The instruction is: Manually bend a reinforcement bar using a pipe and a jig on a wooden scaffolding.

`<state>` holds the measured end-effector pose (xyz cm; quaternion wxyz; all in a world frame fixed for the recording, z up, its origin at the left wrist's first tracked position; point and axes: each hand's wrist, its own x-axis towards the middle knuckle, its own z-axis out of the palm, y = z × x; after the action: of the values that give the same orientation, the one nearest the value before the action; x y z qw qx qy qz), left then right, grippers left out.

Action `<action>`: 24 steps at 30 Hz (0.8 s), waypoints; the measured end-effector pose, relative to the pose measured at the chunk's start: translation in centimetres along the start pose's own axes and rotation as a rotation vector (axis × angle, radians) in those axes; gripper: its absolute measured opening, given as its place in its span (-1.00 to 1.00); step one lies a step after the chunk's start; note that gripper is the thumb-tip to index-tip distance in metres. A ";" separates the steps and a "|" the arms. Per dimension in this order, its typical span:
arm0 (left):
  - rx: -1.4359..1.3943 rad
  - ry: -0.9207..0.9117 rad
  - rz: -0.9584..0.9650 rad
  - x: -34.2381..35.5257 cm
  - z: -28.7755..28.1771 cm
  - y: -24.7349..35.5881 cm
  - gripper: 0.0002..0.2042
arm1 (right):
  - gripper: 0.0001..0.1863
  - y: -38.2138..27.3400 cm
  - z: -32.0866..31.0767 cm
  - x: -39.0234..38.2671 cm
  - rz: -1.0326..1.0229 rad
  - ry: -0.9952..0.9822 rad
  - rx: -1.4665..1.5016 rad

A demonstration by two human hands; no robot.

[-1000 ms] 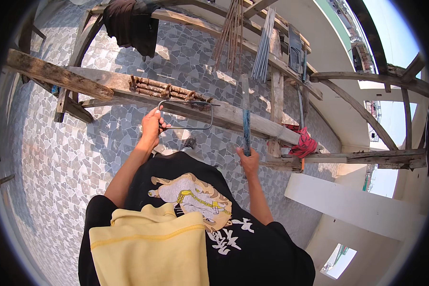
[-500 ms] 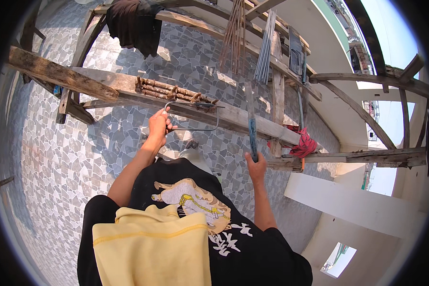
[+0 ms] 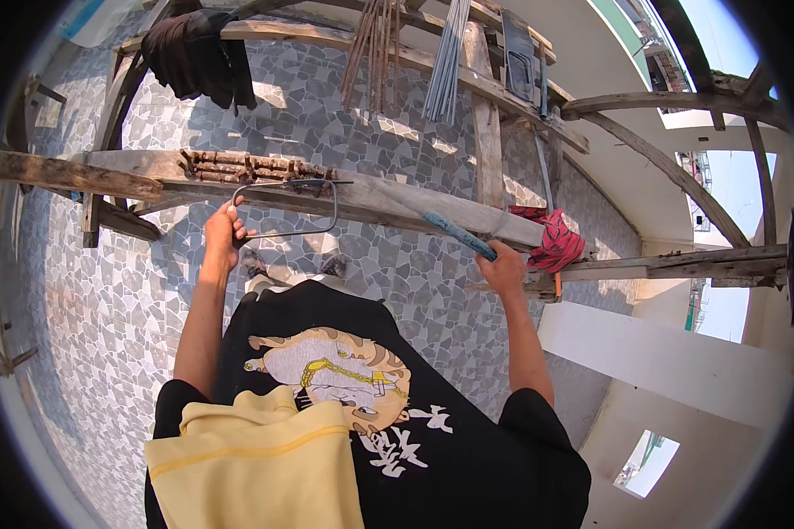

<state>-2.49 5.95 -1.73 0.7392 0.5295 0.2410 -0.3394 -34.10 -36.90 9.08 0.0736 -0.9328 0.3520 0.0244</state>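
Observation:
My left hand [image 3: 224,231] is closed round the handle end of a black-framed hacksaw [image 3: 333,212], held at the near edge of a weathered timber beam [image 3: 437,204]. Short rusty bars [image 3: 265,166] are grouped on the beam just beyond the saw. My right hand [image 3: 504,269] is closed round a long bar [image 3: 457,232] with a teal surface and a paler far end; it slants toward the upper left over the beam. A red patterned cloth [image 3: 559,238] is bunched at the beam's right end, close to that hand.
Dark cloth [image 3: 181,57] hangs on the rear timber rail. Bundles of long rusty rods [image 3: 370,62] and grey rods [image 3: 445,66] stand by it. More timber [image 3: 670,264] crosses at the right, near a white wall ledge [image 3: 635,353]. Patterned tiles [image 3: 106,326] form the floor.
My right hand has moved right and up, and its bar has swung from nearly upright to a slant toward the upper left. My left hand and saw sit farther left as the view has shifted.

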 end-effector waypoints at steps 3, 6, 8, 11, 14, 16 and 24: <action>0.054 0.046 -0.002 0.2 0.1 -0.1 -0.67 | -0.74 0.7 1.1 2.7 -0.153 0.009 0.023; 0.083 0.065 -0.021 0.2 0.5 -0.1 -0.67 | -0.74 0.8 2.1 4.9 -0.204 -0.026 0.015; 0.086 0.075 -0.019 0.1 0.7 0.1 -0.67 | -0.66 0.8 2.8 6.5 -0.264 -0.031 0.050; 0.106 0.084 -0.020 0.1 0.8 0.2 -0.67 | -0.65 1.8 3.5 9.1 -0.317 -0.112 0.134; 0.101 0.054 -0.032 0.2 0.4 0.2 -0.67 | -0.66 1.9 4.8 10.4 -0.366 0.008 0.144; 0.096 0.074 -0.048 0.1 0.7 0.2 -0.67 | -0.65 2.0 5.5 11.4 -0.328 -0.014 0.099; 0.063 0.065 -0.032 -0.2 0.5 0.2 -0.61 | -0.69 1.5 5.6 12.2 -0.346 0.080 0.016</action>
<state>-2.44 5.55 -1.26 0.7084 0.5592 0.2628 -0.3412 -25.93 -45.10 2.23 0.0702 -0.9790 0.1891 -0.0288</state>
